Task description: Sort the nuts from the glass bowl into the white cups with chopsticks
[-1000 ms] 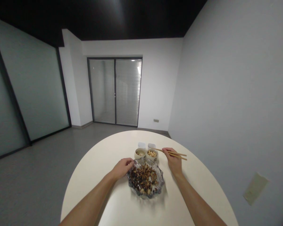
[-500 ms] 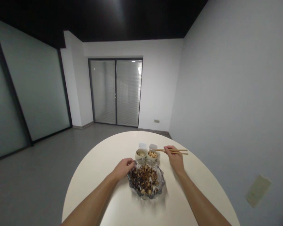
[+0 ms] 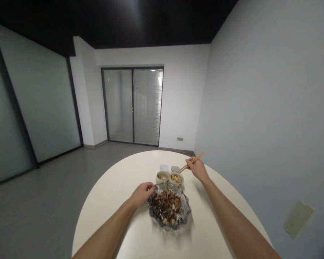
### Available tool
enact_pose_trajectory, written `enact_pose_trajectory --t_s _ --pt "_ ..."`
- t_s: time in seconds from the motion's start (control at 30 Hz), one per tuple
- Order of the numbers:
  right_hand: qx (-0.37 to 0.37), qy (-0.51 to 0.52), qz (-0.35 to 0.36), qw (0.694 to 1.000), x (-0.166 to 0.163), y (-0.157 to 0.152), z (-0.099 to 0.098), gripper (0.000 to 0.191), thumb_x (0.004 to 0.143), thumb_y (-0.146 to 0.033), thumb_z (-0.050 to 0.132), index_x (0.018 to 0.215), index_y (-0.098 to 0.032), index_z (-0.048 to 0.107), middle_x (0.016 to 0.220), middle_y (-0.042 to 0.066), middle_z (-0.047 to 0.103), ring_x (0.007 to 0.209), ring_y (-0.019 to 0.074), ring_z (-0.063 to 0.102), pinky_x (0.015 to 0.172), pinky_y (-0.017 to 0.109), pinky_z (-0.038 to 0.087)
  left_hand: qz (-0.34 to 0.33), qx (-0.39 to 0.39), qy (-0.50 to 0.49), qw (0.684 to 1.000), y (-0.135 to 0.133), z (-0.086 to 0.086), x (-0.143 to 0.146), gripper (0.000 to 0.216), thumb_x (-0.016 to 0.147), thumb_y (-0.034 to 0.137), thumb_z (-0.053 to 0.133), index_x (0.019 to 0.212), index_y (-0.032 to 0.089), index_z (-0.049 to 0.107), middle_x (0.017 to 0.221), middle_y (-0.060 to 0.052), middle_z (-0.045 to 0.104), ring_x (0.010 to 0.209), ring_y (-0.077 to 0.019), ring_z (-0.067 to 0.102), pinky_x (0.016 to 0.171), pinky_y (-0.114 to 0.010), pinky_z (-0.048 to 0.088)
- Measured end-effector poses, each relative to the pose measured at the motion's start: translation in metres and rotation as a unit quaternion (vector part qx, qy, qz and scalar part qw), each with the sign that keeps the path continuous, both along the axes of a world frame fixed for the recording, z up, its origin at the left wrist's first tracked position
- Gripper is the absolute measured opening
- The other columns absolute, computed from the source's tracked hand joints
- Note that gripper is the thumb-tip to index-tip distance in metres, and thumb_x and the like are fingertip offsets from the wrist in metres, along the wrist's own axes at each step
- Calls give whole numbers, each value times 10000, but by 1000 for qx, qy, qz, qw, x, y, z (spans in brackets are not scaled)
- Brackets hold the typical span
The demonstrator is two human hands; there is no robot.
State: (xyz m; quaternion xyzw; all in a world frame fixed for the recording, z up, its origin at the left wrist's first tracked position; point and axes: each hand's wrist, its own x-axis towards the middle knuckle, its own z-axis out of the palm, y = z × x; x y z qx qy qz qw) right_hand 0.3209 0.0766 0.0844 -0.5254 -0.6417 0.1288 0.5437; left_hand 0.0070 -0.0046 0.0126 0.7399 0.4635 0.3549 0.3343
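A wavy-rimmed clear glass bowl (image 3: 188, 213) stands on the round table, filled with brown, seed-like pieces and a few paler ones. My left hand (image 3: 142, 193) is closed on its left rim. With my right hand (image 3: 199, 169) I grip a pair of wooden chopsticks (image 3: 184, 167), slanted down to the left. Their tips are at the far edge of a small cup holding pale, peanut-like nuts (image 3: 176, 178); I cannot tell whether they touch a nut. To its left, a second small cup (image 3: 158, 180) has a few pale pieces inside.
Two small white dishes (image 3: 164, 167) sit behind the cups. The round cream table (image 3: 110, 187) has a wall (image 3: 259, 126) close on its right side. Glass doors (image 3: 147, 108) stand beyond, across the grey floor.
My right hand has risen away from me, and the chopsticks have swung from nearly level to a slant with tips down at the nut cup. My left hand stays on the bowl's rim.
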Motion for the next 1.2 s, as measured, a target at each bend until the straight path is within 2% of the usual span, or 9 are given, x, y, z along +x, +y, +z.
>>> enact_pose_trajectory --t_s 0.17,0.37,0.57,0.67,0.87,1.03,1.2 --pt "-12 -2 -9 1000 -3 1 3 238 808 -414 637 689 -207 639 518 39 682 495 224 672 514 300 497 7 5 5 1000 0 0 0 312 848 374 490 840 149 706 802 -47 724 781 -207 628 709 -278 440" --pt "-15 14 -9 1000 -5 -11 4 294 812 -487 628 758 -199 639 590 52 705 548 234 697 542 308 536 4 4 9 1000 -1 1 0 321 862 383 481 838 148 700 802 -45 727 776 -205 631 703 -275 434" --pt "17 39 -28 999 -8 -42 13 449 854 -640 566 848 -196 638 677 65 725 640 235 706 641 333 567 0 14 19 1000 1 -2 0 322 875 371 465 856 150 699 813 -46 723 786 -206 637 717 -276 438" --pt "28 69 29 997 -15 -65 15 472 834 -669 603 829 -198 638 682 56 718 635 220 689 632 320 565 -5 16 20 1000 1 -3 0 324 881 371 457 864 154 697 821 -46 723 787 -205 635 726 -279 442" --pt "-9 56 101 993 -15 -104 -5 394 844 -592 660 802 -201 657 674 35 698 636 207 670 610 296 542 -2 12 17 1000 -1 -2 2 332 881 391 469 888 155 703 845 -48 726 800 -204 632 742 -278 447" --pt "-33 60 123 990 -7 -109 -21 341 847 -538 684 796 -201 664 665 30 694 640 203 668 619 295 542 -1 3 14 1000 -2 -2 4 339 885 403 468 879 156 700 844 -48 732 803 -207 635 739 -279 449" --pt "-40 57 143 987 -13 -110 -23 322 841 -518 692 825 -196 695 712 43 708 685 211 673 635 300 552 -2 5 10 1000 -3 -2 4 337 888 399 468 879 156 701 837 -47 726 811 -208 636 746 -280 445"
